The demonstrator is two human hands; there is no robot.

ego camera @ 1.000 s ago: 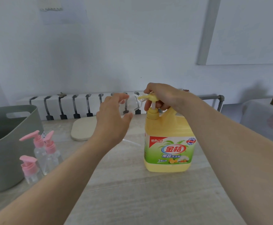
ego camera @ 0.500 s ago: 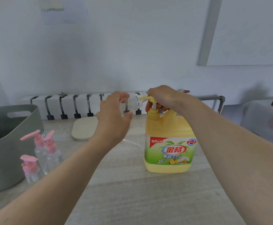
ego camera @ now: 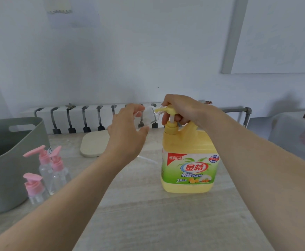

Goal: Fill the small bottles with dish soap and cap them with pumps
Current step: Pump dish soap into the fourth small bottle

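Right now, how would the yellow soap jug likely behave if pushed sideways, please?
The yellow soap jug looks bulky with a broad flat base: probably heavy, sliding rather than tipping. Its pump, under the right hand, sits high; pushing there might rock it.

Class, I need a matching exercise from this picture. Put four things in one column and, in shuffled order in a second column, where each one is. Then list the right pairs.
Things
1. small clear bottle
2. dish soap jug
3. grey tub
4. beige pad

Places
A. standing at the far left of the table
B. held in the air by the left hand
C. lying flat beyond the left hand
D. upright, gripped at the top by the right hand

Pairs: 1-B, 2-D, 3-A, 4-C
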